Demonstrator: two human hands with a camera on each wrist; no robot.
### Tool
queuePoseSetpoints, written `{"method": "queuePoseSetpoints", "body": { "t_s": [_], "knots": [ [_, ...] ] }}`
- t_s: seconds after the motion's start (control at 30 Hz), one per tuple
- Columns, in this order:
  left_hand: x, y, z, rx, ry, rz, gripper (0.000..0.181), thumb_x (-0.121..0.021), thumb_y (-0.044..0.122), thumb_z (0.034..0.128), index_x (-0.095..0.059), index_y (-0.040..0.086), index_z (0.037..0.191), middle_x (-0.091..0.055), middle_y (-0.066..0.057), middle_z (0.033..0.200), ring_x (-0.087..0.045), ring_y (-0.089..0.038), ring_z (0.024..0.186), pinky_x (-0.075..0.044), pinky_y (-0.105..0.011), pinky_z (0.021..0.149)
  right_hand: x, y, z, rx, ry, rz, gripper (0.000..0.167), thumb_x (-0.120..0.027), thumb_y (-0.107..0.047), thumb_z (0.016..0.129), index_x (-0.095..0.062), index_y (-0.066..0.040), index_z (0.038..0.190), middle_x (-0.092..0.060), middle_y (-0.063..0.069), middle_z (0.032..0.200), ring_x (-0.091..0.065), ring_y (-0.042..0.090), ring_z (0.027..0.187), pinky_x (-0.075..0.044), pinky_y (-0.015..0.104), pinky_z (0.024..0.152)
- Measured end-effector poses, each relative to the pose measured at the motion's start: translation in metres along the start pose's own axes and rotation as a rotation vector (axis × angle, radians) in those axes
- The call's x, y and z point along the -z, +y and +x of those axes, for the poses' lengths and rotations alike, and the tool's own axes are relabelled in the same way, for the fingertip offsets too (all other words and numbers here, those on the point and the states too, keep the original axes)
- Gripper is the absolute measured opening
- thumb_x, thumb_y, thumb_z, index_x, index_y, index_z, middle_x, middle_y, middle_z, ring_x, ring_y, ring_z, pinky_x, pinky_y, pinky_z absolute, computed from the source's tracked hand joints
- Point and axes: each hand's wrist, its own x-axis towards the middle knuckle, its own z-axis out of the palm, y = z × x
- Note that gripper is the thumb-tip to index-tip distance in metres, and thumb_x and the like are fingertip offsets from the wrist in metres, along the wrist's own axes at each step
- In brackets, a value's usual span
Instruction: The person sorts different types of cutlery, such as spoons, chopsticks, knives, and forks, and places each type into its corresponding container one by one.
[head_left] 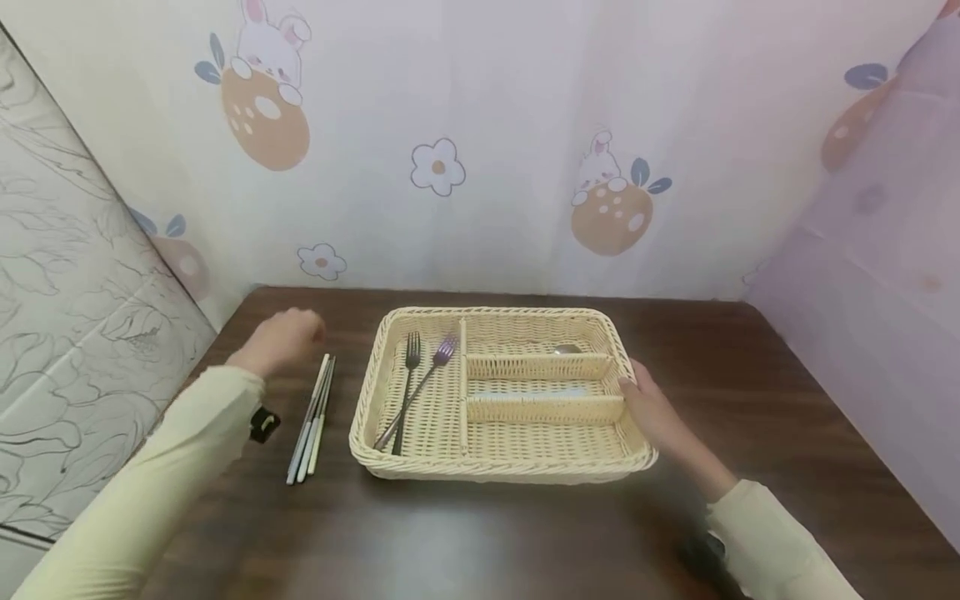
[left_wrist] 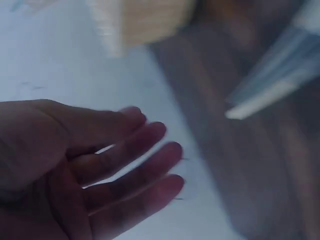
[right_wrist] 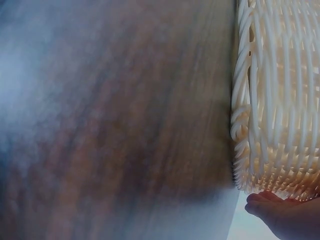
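The left hand (head_left: 281, 340) hovers above the chopsticks (head_left: 303, 446), empty; in the left wrist view this hand (left_wrist: 80, 165) has loosely bent, spread fingers, with the blurred chopsticks (left_wrist: 265, 100) to its right. At the right side of a wicker basket (head_left: 495, 467), the right hand (head_left: 651, 408) grips the rim, thumb on top. In the right wrist view, part of that hand (right_wrist: 287, 215) touches the basket (right_wrist: 280, 115) at the bottom. A black fork (head_left: 406, 400) and a purple-tipped fork (head_left: 442, 353) lie crossed in the basket's left compartment.
A spoon (head_left: 567, 350) lies in the basket's back right compartment, and a pale, partly hidden item (head_left: 532, 392) in the middle one. The dark wooden table (head_left: 720, 383) meets patterned curtains (head_left: 510, 225) at its back and sides.
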Motion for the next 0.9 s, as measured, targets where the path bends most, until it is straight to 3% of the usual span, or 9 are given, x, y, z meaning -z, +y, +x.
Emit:
{"method": "queuePoseSetpoints", "body": {
  "t_s": [0.07,0.17,0.27,0.37,0.53,0.63,0.9],
  "knots": [
    [-0.016,-0.008,-0.005,0.005,-0.032,-0.013,0.012,-0.055,-0.003,0.084,-0.064,0.0,0.078,-0.063,-0.007,0.073,-0.058,-0.022,0.063,-0.05,-0.041,0.057,0.001,0.003,-0.003,-0.004,0.003,-0.018,0.056,-0.019,-0.024,0.105,0.001,0.002,0.149,-0.024,0.037,0.141,-0.054,0.041,0.108,-0.046,0.049,0.09],
    [-0.034,-0.015,-0.007,0.004,-0.054,-0.015,0.023,-0.059,0.001,0.0827,-0.053,0.008,0.062,-0.049,0.001,0.059,-0.043,-0.015,0.052,-0.038,-0.033,0.048,0.003,0.005,-0.006,0.006,0.009,-0.046,0.056,-0.02,-0.026,0.105,0.0,0.002,0.149,-0.026,0.037,0.14,-0.056,0.039,0.105,-0.046,0.049,0.09],
    [-0.042,-0.019,-0.008,0.04,-0.07,-0.038,0.033,-0.059,0.0,0.0801,-0.04,0.014,0.056,-0.031,0.004,0.053,-0.028,-0.012,0.048,-0.027,-0.029,0.046,0.005,0.005,-0.005,0.019,0.006,-0.032,0.057,-0.021,-0.027,0.105,0.0,0.0,0.15,-0.03,0.037,0.137,-0.061,0.036,0.094,-0.051,0.045,0.082],
    [-0.045,-0.022,-0.01,0.094,-0.099,-0.063,0.032,-0.057,-0.001,0.0787,-0.037,0.013,0.058,-0.028,0.004,0.052,-0.026,-0.011,0.046,-0.026,-0.027,0.045,0.003,0.004,-0.003,0.023,-0.007,-0.004,0.057,-0.022,-0.027,0.105,0.001,0.0,0.15,-0.03,0.037,0.135,-0.063,0.033,0.09,-0.053,0.042,0.076],
    [-0.049,-0.023,-0.011,0.165,-0.138,-0.11,0.018,-0.059,0.0,0.0776,-0.049,0.007,0.064,-0.045,-0.001,0.052,-0.04,-0.012,0.044,-0.033,-0.026,0.043,0.001,0.004,-0.002,0.024,-0.01,0.015,0.056,-0.021,-0.025,0.105,0.002,0.0,0.15,-0.028,0.038,0.137,-0.061,0.036,0.094,-0.053,0.043,0.078],
    [-0.053,-0.026,-0.011,0.189,-0.163,-0.123,0.019,-0.056,-0.002,0.0794,-0.054,0.004,0.062,-0.054,-0.005,0.051,-0.049,-0.013,0.042,-0.039,-0.024,0.041,0.0,0.004,-0.001,0.025,-0.01,0.021,0.056,-0.021,-0.024,0.105,0.002,0.0,0.15,-0.028,0.038,0.136,-0.061,0.036,0.094,-0.053,0.044,0.079],
    [-0.059,-0.031,-0.007,0.208,-0.154,-0.161,0.021,-0.057,-0.003,0.0794,-0.054,0.003,0.06,-0.056,-0.007,0.049,-0.056,-0.016,0.042,-0.046,-0.026,0.04,0.0,0.002,-0.002,0.025,-0.006,0.001,0.056,-0.021,-0.025,0.105,0.002,0.001,0.15,-0.029,0.038,0.137,-0.06,0.037,0.097,-0.051,0.045,0.083]
  ]
}}
